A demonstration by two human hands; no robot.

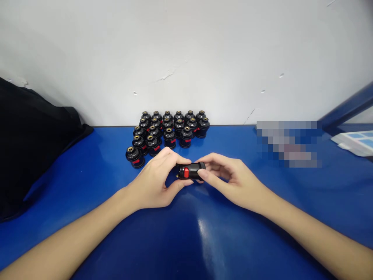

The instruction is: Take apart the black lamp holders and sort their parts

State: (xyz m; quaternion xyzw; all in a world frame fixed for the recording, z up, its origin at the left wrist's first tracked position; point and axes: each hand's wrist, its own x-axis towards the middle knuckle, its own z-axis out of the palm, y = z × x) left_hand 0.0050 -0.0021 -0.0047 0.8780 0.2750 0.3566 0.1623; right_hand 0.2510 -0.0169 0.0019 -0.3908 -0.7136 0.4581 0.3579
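Glossy blue tabletop [163, 249] meets one white wall [204, 58]; left hand [155, 179] and right hand [233, 177] together grip one black, red-marked cylinder [192, 171], sideways, off centre toward six o'clock; at its eleven o'clock stand nineteen visible black domed pieces [169, 137] with gold-coloured tips

- Held cylinder [194, 171]: plastic-looking, smooth, low sheen
- Standing fittings [185, 139]: glossy, plastic-looking; metallic inserts [150, 137]
- Tabletop [101, 159]: smooth, glossy
- Draped cloth [35, 136]: matt
- Wall [186, 46]: matt, chipped
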